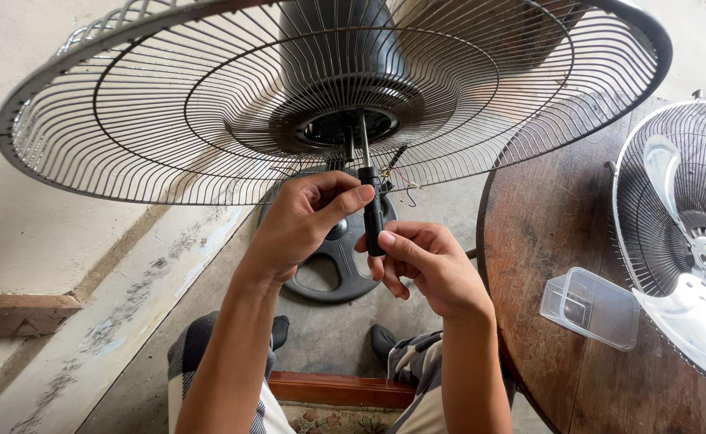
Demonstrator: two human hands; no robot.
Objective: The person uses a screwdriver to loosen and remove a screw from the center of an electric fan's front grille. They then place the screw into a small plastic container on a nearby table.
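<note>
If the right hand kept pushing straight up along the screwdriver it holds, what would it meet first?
The right hand grips a black screwdriver pointing up. Straight on, it would likely meet the motor hub at the centre of the wire fan guard, where the tip already seems seated; depth is unclear.

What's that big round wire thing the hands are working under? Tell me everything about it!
It is a fan's rear guard: a dish of thin dark metal wires fanning out from the middle, crossed by rings, with a thick grey rim. It tilts over the person's lap. The black motor housing sits behind its centre, and a metal shaft pokes through. The left hand and right hand hold a black screwdriver just below it.
</note>
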